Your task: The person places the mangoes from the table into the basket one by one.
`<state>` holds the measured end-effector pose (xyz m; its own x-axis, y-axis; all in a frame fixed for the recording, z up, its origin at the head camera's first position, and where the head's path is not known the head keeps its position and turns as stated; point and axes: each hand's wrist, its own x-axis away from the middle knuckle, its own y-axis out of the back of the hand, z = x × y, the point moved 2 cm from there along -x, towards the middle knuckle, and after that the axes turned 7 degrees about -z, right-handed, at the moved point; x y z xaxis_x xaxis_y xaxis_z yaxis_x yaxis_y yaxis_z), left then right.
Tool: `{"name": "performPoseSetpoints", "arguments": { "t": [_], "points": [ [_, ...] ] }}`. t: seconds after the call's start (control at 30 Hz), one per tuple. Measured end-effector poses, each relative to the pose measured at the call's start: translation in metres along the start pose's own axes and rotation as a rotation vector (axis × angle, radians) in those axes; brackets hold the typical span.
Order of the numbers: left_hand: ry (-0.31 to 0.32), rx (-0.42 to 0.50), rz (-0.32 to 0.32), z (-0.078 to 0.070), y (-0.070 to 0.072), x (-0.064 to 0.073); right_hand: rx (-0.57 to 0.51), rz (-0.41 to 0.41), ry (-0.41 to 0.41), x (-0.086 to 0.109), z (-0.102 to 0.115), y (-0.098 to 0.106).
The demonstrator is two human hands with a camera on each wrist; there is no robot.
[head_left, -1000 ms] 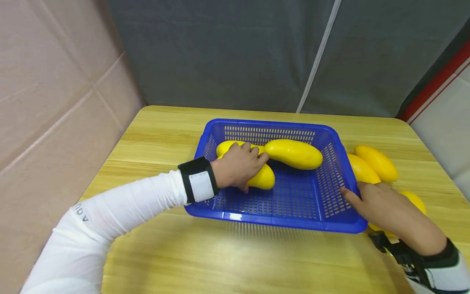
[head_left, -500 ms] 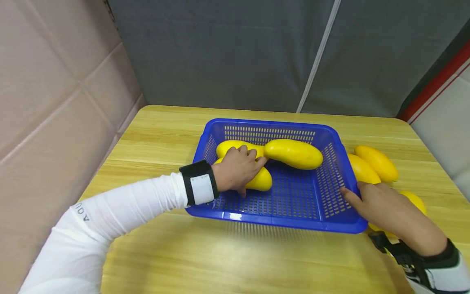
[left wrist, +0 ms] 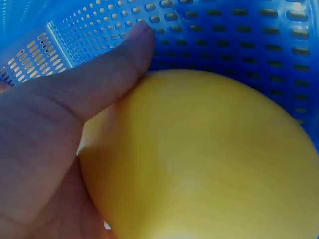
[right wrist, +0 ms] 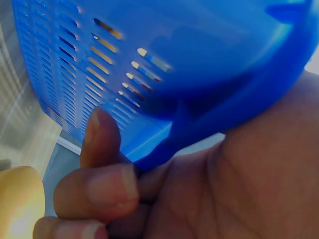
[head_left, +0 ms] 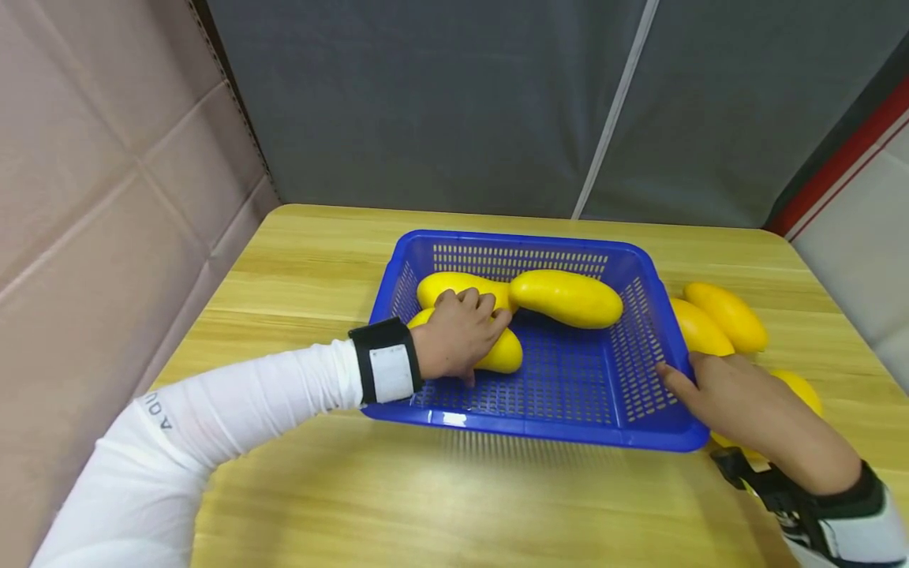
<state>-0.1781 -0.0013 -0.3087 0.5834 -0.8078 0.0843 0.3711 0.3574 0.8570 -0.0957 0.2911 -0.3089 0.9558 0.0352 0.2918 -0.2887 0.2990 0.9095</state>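
Note:
A blue plastic basket (head_left: 497, 438) with slotted walls stands on the table. My left hand (head_left: 461, 335) is inside it and grips a smooth yellow mango (head_left: 506, 353) from above; in the left wrist view the thumb lies along the side of this mango (left wrist: 199, 154). Behind it, two more yellow mangoes lie against the far wall, the left mango (head_left: 454, 285) partly covered by my fingers, the right mango (head_left: 568, 298) in full view. At the basket's right rim, my right hand (head_left: 753, 402) holds on, thumb inside and fingers curled outside below the rim (right wrist: 239, 109).
Outside the basket to the right, several yellow mangoes lie on the wooden table (head_left: 454, 505), among them a mango (head_left: 727, 315) and another mango (head_left: 798, 390) partly behind my right hand. A grey curtain (head_left: 426, 110) hangs behind the table. A pale padded wall (head_left: 106, 197) rises at left.
My left hand and the mango it grips have shifted slightly left and towards me inside the basket. The basket and my right hand stay in place.

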Motion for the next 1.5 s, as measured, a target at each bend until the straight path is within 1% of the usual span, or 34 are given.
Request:
{"name": "performPoseSetpoints", "arguments": {
  "t": [0.2, 0.47, 0.73, 0.9, 1.07, 1.2, 1.3, 1.4, 1.5],
  "points": [
    [-0.002, -0.038, 0.000, -0.002, -0.001, 0.001, 0.004, -0.003, 0.001, -0.001, -0.001, 0.001],
    [0.017, -0.017, -0.023, -0.004, -0.002, 0.000, 0.010, 0.003, -0.005, -0.001, -0.002, 0.002],
    [0.003, -0.008, -0.008, 0.000, 0.001, -0.001, 0.008, 0.009, -0.017, -0.001, -0.002, 0.003],
    [-0.015, -0.010, 0.012, 0.002, 0.005, -0.001, -0.019, 0.031, -0.026, 0.001, -0.001, 0.003],
    [-0.020, 0.067, 0.045, 0.006, 0.010, -0.002, -0.022, 0.027, -0.019, 0.002, 0.000, 0.003],
    [-0.032, 0.084, 0.065, 0.009, 0.014, 0.000, -0.005, 0.009, -0.009, 0.002, 0.000, 0.004],
    [-0.042, 0.090, 0.057, 0.013, 0.017, 0.002, 0.003, 0.002, -0.001, 0.001, 0.001, 0.005],
    [-0.040, 0.141, 0.032, 0.019, 0.023, 0.004, 0.007, -0.002, 0.005, 0.001, 0.002, 0.004],
    [-0.021, 0.185, -0.002, 0.029, 0.030, 0.011, 0.012, -0.010, 0.008, 0.001, 0.004, 0.003]
  ]
}}
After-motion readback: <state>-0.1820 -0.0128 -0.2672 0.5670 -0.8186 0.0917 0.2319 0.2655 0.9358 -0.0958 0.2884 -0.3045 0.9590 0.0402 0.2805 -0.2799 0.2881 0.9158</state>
